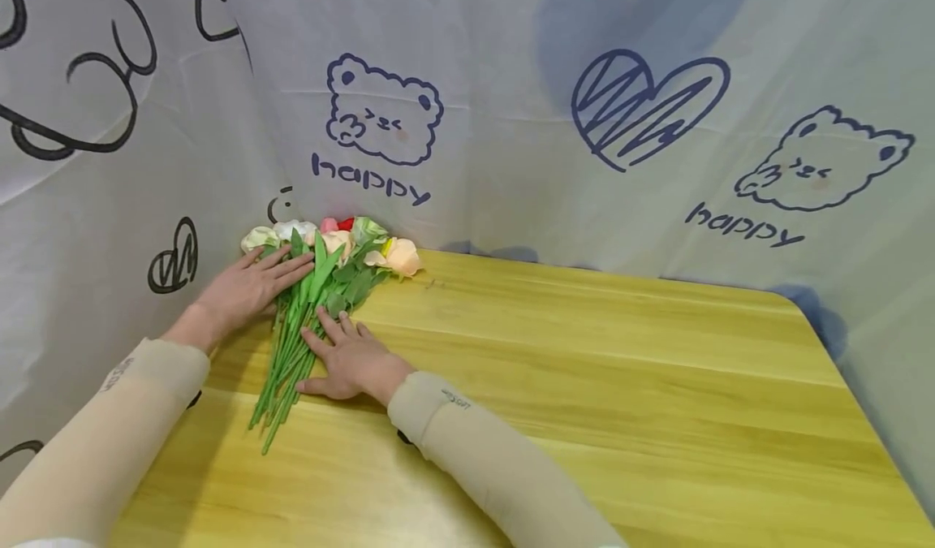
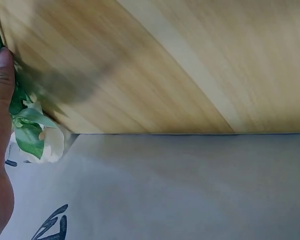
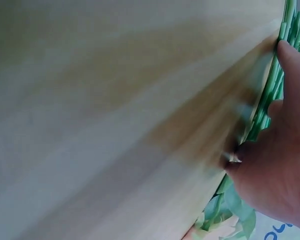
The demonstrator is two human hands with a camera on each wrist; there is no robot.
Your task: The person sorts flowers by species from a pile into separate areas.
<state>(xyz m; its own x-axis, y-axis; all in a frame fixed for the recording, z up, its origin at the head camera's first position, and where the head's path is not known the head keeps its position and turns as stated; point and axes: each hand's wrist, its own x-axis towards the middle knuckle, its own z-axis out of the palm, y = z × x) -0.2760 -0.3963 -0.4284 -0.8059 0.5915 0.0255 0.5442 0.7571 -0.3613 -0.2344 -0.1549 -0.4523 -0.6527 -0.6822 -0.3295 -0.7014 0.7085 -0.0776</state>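
Note:
A bunch of artificial flowers [image 1: 301, 333] lies at the far left of the table, its blooms towards the back wall and its green stems towards me. White, cream, peach, pink and red heads show. My left hand [image 1: 248, 288] rests along the bunch's left side with fingers extended over the leaves. On the other side, my right hand [image 1: 354, 361] touches the stems with its fingers spread. The left wrist view catches the left thumb beside a green stem and a white bloom [image 2: 52, 145]. Green stems [image 3: 270, 95] run beside the right hand in the right wrist view.
The wooden table [image 1: 584, 369] stretches to the right, with a rounded far right corner. A pale cloth [image 1: 504, 142] printed with bears, hearts and "happy" hangs behind and at the left, close to the table's edges.

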